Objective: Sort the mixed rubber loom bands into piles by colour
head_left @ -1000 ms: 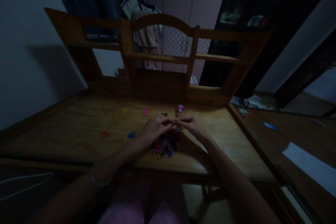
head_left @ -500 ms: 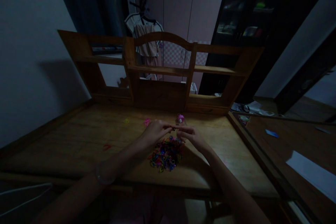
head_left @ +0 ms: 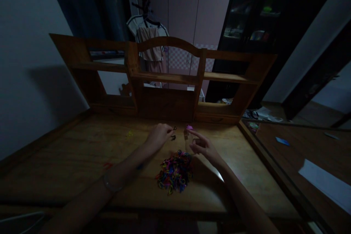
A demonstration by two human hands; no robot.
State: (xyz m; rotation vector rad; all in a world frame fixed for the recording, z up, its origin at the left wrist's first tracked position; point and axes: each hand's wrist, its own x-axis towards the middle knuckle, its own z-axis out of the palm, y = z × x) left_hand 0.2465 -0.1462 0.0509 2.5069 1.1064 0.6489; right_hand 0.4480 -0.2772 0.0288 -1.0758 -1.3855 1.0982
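Observation:
My left hand (head_left: 160, 135) pinches a small dark rubber band (head_left: 174, 128) between thumb and fingertips, above the wooden desk. Just below it lies another small dark clump of bands (head_left: 173, 138). My right hand (head_left: 203, 147) has its index finger stretched out toward a clear container with a pink top (head_left: 189, 127); the other fingers are loosely curled and nothing shows in them. Nearer to me, between my forearms, sits a pile of multicoloured rubber bands (head_left: 175, 172).
Yellow bands (head_left: 129, 134), red bands (head_left: 108, 165) and a blue bit (head_left: 140, 166) lie on the desk's left side. A wooden shelf unit (head_left: 167, 76) stands along the back. At right, another surface holds a white sheet (head_left: 326, 181) and a blue card (head_left: 282, 141).
My hands have moved apart; they were together over a dark band. The left now holds the band alone, and the right has drawn back with its index finger out. The view has shifted slightly.

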